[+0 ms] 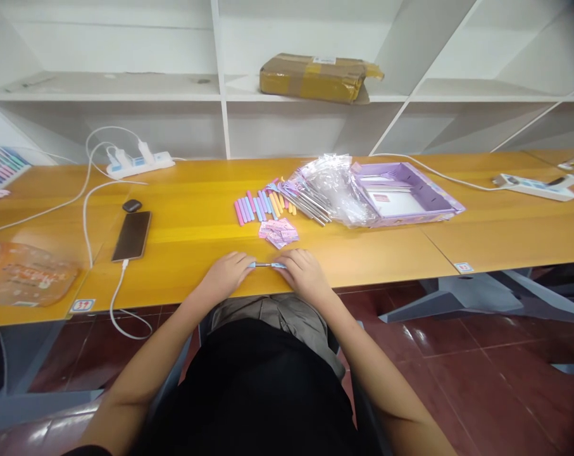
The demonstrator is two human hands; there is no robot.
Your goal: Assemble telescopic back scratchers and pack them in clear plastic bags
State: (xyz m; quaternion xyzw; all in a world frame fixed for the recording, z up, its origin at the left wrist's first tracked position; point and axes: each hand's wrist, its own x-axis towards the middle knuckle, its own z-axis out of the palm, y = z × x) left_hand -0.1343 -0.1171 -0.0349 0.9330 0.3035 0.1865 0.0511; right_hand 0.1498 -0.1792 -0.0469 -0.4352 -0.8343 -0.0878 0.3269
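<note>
Two hands [262,273] pinching one slim blue-ended rod [262,265] between them (one end each), one purple box [400,193] on surface [187,237].

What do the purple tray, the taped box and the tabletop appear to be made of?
Purple tray: probably printed card or thin plastic, fairly matte; its walls are thin and folded-looking.
Box: brown cardboard under shiny tape, with a torn-looking end.
Tabletop: likely laminated board, smooth yellow-orange, with a soft sheen.

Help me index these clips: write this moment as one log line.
left hand: holds slim rod's left end | right hand: holds right end | beyond: pink cards, coloured sticks, purple tray
</note>
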